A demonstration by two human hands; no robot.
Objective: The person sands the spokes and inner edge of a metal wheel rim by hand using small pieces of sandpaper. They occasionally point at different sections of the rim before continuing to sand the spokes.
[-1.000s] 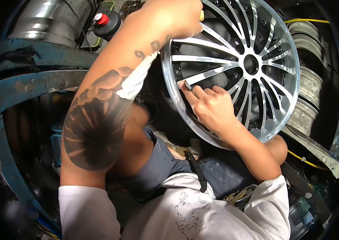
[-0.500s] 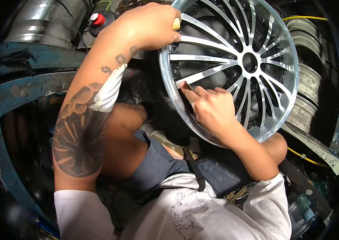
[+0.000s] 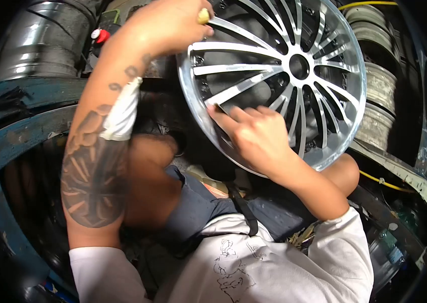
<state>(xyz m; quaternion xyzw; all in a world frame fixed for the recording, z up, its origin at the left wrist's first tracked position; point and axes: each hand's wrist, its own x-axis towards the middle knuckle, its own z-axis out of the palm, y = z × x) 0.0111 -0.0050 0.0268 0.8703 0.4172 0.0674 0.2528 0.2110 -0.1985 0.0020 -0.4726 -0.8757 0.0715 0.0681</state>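
Note:
A polished multi-spoke alloy wheel [image 3: 345, 96] leans on my lap, its face toward me. My left hand [image 3: 165, 22] is at the wheel's upper left edge, closed around a yellow-handled tool [image 3: 203, 16] that touches a spoke end. A white cloth [image 3: 120, 113] hangs over my tattooed left forearm. My right hand [image 3: 253, 136] rests on the wheel's lower left. Its fingers are pinched on a small flat piece [image 3: 214, 107] pressed against a spoke near the rim. What the piece is cannot be made out.
Several worn rims [image 3: 380, 96] are stacked at the right, with a yellow cable [image 3: 385, 184] below them. A shiny metal drum [image 3: 42, 45] and a black container with a red cap [image 3: 100, 36] stand at the upper left. A blue metal frame [image 3: 16, 136] curves along the left.
My left hand with the yellow-handled tool has slid left along the wheel's upper edge. My right hand has kept its place on the spoke. The wheel sits further left in view.

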